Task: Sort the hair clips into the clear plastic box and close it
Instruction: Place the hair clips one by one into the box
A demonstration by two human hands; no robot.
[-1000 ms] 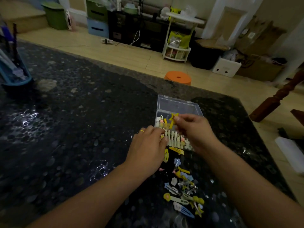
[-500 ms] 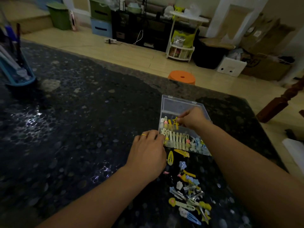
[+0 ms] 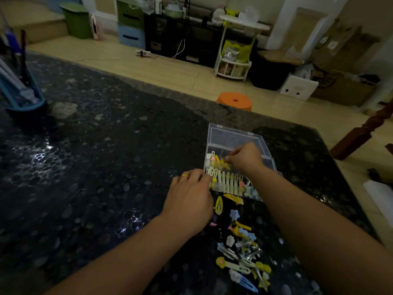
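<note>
The clear plastic box [image 3: 269, 165] lies open on the dark table, its lid [image 3: 231, 135] folded back on the far side. A row of pale hair clips [image 3: 227, 182] fills its near part. My right hand [image 3: 247, 157] reaches into the box and pinches a yellow star clip [image 3: 222, 165] low over the far-left compartment. My left hand [image 3: 189, 201], wearing a gold ring, rests palm down with bent fingertips holding the box's near-left corner. A loose pile of coloured hair clips [image 3: 244, 252] lies on the table in front of the box, between my forearms.
The dark speckled table [image 3: 102, 171] stretches far to the left. A blue basket [image 3: 23, 99] stands at its left edge. An orange stool [image 3: 235, 101] sits on the floor beyond the table, and a wooden chair leg [image 3: 361, 135] is at the right.
My right hand has carried the yellow star clip from above the box down into its far-left compartment. My left hand has stayed at the box's corner.
</note>
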